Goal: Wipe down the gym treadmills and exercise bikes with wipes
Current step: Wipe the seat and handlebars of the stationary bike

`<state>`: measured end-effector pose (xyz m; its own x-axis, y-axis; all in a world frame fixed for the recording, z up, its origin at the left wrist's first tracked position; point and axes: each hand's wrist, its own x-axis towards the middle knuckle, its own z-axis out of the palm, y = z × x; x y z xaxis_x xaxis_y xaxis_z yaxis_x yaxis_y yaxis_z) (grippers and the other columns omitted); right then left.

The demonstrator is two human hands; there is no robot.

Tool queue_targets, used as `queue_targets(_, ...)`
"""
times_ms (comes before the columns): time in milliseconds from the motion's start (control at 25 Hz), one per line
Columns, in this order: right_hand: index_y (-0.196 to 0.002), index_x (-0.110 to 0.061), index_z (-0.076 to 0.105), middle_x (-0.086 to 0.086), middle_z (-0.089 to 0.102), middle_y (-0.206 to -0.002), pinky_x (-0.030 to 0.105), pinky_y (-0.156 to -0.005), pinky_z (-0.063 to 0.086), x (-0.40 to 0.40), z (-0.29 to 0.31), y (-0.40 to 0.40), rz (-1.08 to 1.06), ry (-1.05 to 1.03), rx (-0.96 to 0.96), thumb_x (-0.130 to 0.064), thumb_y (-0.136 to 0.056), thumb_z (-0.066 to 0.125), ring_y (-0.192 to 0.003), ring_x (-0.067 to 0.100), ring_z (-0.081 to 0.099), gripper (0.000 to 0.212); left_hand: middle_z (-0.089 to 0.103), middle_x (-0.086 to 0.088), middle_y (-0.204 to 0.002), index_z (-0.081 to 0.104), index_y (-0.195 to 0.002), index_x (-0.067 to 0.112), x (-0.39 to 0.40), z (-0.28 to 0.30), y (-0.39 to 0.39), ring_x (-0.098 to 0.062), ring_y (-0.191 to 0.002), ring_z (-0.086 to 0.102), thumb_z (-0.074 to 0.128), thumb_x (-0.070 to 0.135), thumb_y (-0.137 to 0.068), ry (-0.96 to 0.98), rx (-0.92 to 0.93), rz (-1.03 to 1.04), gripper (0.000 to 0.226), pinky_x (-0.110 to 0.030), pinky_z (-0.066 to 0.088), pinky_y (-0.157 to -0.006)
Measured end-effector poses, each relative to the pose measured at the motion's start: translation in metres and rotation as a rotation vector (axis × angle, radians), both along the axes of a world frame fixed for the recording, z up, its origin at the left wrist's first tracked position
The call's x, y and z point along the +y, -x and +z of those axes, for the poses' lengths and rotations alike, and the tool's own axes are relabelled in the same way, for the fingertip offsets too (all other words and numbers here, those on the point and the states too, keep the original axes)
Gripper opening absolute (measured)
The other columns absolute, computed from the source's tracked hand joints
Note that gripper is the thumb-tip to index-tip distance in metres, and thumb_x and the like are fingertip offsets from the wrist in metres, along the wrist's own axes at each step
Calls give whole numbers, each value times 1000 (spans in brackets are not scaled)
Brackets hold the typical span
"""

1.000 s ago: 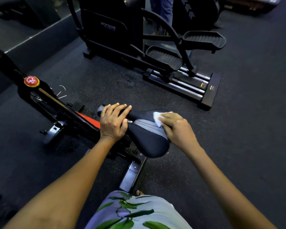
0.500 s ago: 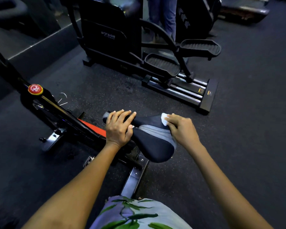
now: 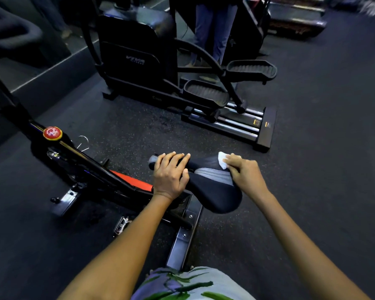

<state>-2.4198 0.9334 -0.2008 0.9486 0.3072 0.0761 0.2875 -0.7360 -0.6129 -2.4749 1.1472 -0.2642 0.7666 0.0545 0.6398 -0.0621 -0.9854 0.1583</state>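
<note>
The person is standing right behind the bike saddle (image 3: 212,187), leaning over it, and the work is sitting squarely in the middle of one small part of the job. The left hand (image 3: 171,174) is lying over the narrow nose of the saddle, fingers draped across the top and curling down its far side, steadying it. The right hand (image 3: 245,172) is pinching a small white wipe (image 3: 222,160) between thumb and fingers and pressing it against the saddle's far right edge, just beyond the grey centre panel. Whether the broad rear of the saddle nearest the person is already cleaned I cannot tell; it is showing no streaks or wet sheen either way. To my eye the saddle is only partly covered, and the rest of this exercise bike is looking untouched: the black frame (image 3: 85,156) running away to the left of the saddle, the red knob (image 3: 52,133) further along it, and the metal base bar (image 3: 182,241) below the saddle. Beyond the saddle an elliptical trainer (image 3: 160,68) is waiting, and a treadmill (image 3: 294,20) is showing further back, beyond it to the right, with another person's legs (image 3: 212,29) standing between them. So most of the task, I would say, is lying ahead.
</note>
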Motion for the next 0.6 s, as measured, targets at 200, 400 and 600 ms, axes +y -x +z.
queue_targets(200,-91,-4,75,12,71,-102,38,-88,50,14,-4,59,35,-14,-265,7,-71,68,-99,30,67,24,68,-3,-107,68,-115,15,1,0,1,-21,-104,50,41,29,-85,11,12,-20,43,-40,32,-98)
queue_targets(400,-89,-9,75,9,72,-100,40,-64,57,33,-7,67,333,166,-353,-4,-59,62,-93,28,69,33,68,-2,-106,69,-113,15,1,3,2,-21,-102,51,42,29,-85,3,11,-30,41,-40,34,-96)
queue_targets(600,-97,-12,74,2,69,-113,28,-91,47,-37,-16,96,266,157,-437,-3,-68,62,-108,22,63,33,67,-2,-105,69,-113,15,-1,5,4,-21,-100,53,43,29,-85,59,41,-29,40,-40,33,-97)
